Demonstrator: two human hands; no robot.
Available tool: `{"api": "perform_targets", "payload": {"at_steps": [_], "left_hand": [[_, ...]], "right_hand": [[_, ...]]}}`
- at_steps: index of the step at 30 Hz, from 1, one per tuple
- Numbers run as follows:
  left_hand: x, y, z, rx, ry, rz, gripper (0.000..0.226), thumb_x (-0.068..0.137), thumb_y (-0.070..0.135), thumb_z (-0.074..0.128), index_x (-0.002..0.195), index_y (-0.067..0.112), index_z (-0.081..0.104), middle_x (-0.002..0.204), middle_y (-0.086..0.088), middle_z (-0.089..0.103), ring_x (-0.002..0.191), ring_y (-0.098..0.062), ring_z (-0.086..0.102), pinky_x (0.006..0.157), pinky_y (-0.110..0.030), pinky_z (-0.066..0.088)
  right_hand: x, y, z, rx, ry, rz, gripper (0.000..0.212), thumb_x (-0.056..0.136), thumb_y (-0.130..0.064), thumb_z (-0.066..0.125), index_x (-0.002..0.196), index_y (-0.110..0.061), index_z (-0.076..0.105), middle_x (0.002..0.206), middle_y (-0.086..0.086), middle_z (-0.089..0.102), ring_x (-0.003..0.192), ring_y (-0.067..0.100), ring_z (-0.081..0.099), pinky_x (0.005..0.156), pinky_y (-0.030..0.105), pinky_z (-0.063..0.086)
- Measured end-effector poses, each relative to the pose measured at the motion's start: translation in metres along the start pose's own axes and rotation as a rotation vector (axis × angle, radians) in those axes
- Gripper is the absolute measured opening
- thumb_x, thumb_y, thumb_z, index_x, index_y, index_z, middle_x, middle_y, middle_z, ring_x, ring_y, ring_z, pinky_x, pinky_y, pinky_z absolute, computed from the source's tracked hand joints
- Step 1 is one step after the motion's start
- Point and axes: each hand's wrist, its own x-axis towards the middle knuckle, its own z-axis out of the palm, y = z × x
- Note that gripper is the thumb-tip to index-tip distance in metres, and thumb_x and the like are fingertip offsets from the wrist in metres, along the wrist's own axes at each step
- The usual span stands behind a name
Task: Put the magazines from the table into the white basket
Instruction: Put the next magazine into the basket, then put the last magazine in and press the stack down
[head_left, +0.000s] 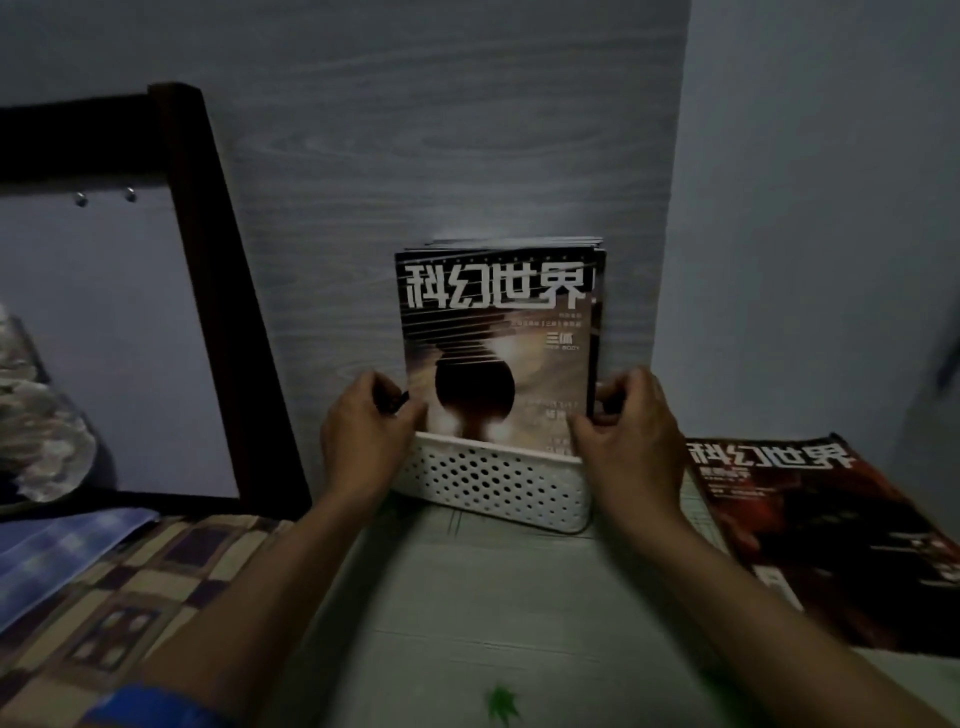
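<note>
Against the grey wood-grain wall, the left hand (363, 421) and right hand (628, 421) pinch the upright magazine stack's (498, 338) edges in the white basket (493, 483); it should be squared before letting go.

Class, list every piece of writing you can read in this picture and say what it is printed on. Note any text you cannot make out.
"科幻世界": large white title on the upright magazine in the basket.
"三体": small heading on that cover, right of centre; the English line under it is too blurred to read.
"科幻世界": title on the flat magazine at right.
All other small print on both covers is too blurred to read.
</note>
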Motion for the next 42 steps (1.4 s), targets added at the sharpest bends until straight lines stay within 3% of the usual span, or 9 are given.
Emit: {"api": "perform_targets", "payload": {"at_steps": [5,10,15,24,29,33,36,39,42], "left_hand": [[-0.051,-0.004,0.006,0.280,-0.111,0.305,0.025,0.100,0.022,0.045,0.116,0.007,0.058,0.121,-0.017,0.057,0.121,-0.038,0.050,0.095,-0.036,0.040],[-0.110,-0.025,0.006,0.327,-0.449,0.287,0.085,0.095,0.051,0.044,0.155,0.026,-0.011,0.163,0.001,-0.023,0.151,-0.017,-0.006,0.112,-0.032,0.022],[-0.125,-0.021,-0.008,0.562,-0.740,0.249,0.060,0.101,0.054,0.020,0.155,0.029,0.018,0.165,-0.004,0.014,0.151,-0.021,0.012,0.120,-0.037,0.013],[-0.187,0.009,-0.046,0.454,-0.650,0.409,0.049,0.103,0.039,0.034,0.150,0.025,0.037,0.159,-0.004,0.032,0.146,-0.019,0.028,0.118,-0.032,0.019],[-0.205,0.021,-0.056,0.409,-0.790,0.418,0.051,0.103,0.049,0.027,0.149,0.030,0.036,0.162,0.000,0.027,0.148,-0.017,0.022,0.119,-0.036,0.014],[-0.225,0.058,-0.074,-0.526,-1.113,-0.190,0.069,0.093,0.071,0.029,0.119,0.023,0.071,0.134,-0.001,0.064,0.126,-0.012,0.056,0.107,-0.031,0.035],[-0.245,0.069,-0.081,-0.631,-1.010,-0.255,0.037,0.074,0.049,0.071,0.089,0.016,0.080,0.095,-0.003,0.078,0.093,-0.019,0.071,0.080,-0.025,0.053],[-0.254,0.071,-0.088,-0.663,-0.833,-0.278,0.026,0.067,0.021,0.065,0.087,0.012,0.079,0.091,-0.011,0.078,0.090,-0.029,0.073,0.082,-0.038,0.056],[-0.258,0.072,-0.090,-0.823,-0.749,-0.316,0.021,0.079,0.019,0.058,0.089,0.020,0.076,0.091,-0.008,0.077,0.086,-0.023,0.072,0.078,-0.031,0.055]], "right_hand": [[-0.013,-0.005,-0.012,0.028,-0.066,-0.057,0.010,0.086,-0.017,0.065,0.087,-0.020,0.056,0.087,-0.002,0.061,0.080,0.017,0.058,0.070,0.041,0.054],[-0.051,0.040,-0.060,-0.220,-0.266,-0.039,0.041,0.088,-0.039,0.061,0.126,-0.025,0.054,0.133,0.005,0.058,0.122,0.024,0.052,0.102,0.036,0.040],[-0.062,0.072,-0.116,-0.778,-0.543,0.240,0.064,0.091,-0.060,0.045,0.135,-0.014,0.047,0.137,0.015,0.055,0.121,0.034,0.053,0.094,0.038,0.041],[-0.080,0.027,-0.147,-1.106,-0.723,-0.221,0.031,0.095,-0.011,0.046,0.117,-0.012,0.068,0.117,0.009,0.071,0.106,0.028,0.068,0.083,0.038,0.054],[-0.142,-0.022,-0.176,-0.898,-0.671,-0.371,0.036,0.089,-0.003,0.049,0.123,-0.010,0.055,0.101,0.012,0.073,0.086,0.030,0.071,0.066,0.036,0.051],[-0.199,-0.062,-0.185,-0.591,-0.739,-0.379,0.059,0.087,-0.021,0.051,0.141,-0.028,0.029,0.101,0.010,0.071,0.087,0.034,0.068,0.068,0.035,0.044],[-0.207,-0.069,-0.190,-0.351,-0.726,-0.206,0.046,0.085,-0.038,0.051,0.130,-0.042,0.044,0.102,0.002,0.073,0.094,0.023,0.068,0.078,0.032,0.050],[-0.198,-0.061,-0.200,0.053,-0.766,0.173,0.030,0.081,-0.035,0.072,0.109,-0.038,0.063,0.097,-0.011,0.075,0.089,0.002,0.069,0.085,0.033,0.056],[-0.174,-0.033,-0.206,0.010,-0.498,0.312,0.064,0.077,-0.034,0.080,0.132,-0.043,0.048,0.120,-0.021,0.060,0.099,0.006,0.067,0.089,0.034,0.054]]}}
